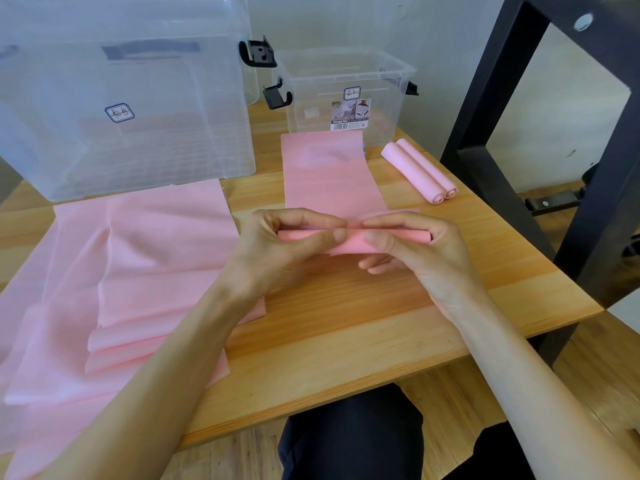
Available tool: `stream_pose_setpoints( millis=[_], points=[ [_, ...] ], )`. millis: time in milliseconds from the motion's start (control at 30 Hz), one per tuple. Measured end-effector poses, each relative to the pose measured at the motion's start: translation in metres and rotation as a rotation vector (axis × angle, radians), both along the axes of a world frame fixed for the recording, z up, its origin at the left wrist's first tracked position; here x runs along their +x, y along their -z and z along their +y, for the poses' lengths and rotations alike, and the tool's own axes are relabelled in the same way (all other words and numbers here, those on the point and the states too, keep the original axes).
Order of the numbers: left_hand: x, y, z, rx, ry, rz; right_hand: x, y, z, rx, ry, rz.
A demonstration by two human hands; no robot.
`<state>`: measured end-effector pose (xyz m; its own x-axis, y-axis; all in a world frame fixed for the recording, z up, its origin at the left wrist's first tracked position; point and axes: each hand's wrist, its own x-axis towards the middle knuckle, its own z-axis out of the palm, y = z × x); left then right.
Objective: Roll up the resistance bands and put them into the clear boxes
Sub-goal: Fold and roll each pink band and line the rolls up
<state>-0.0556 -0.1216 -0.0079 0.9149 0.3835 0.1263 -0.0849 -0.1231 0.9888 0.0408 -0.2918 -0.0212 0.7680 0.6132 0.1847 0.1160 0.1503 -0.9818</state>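
Both hands, left (284, 244) and right (412, 247), pinch the half-rolled pink band (349, 242), fingers hiding its middle.

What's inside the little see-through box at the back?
The small clear box looks empty; only its labels show through the wall. The flat pink band covers its lowest front part, so that bit is hidden.

Small clear box (349, 91), upper centre-right of frame: paper label (350, 114) on its front wall, white strip reads "Storage Box"; finer print and barcode beside it too small to read. Above the label, a small framed logo (352, 93), characters illegible. Large clear box (131, 109), upper left: same framed logo (119, 113), also illegible.
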Motion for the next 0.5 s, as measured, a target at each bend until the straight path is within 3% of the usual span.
stream_pose_setpoints(
  millis=[133,333,500],
  points=[
    [0.0001,0.0004,0.0023,-0.068,-0.022,0.083,-0.0005,0.0002,0.0005,-0.007,-0.021,-0.024],
    [-0.0014,-0.0018,-0.0003,0.041,0.022,-0.01,0.0004,0.0003,-0.0004,-0.014,0.009,0.016],
    [-0.0004,-0.0005,0.002,-0.021,-0.03,0.057,-0.0006,-0.0004,0.0004,0.008,-0.022,-0.016]
  ],
)
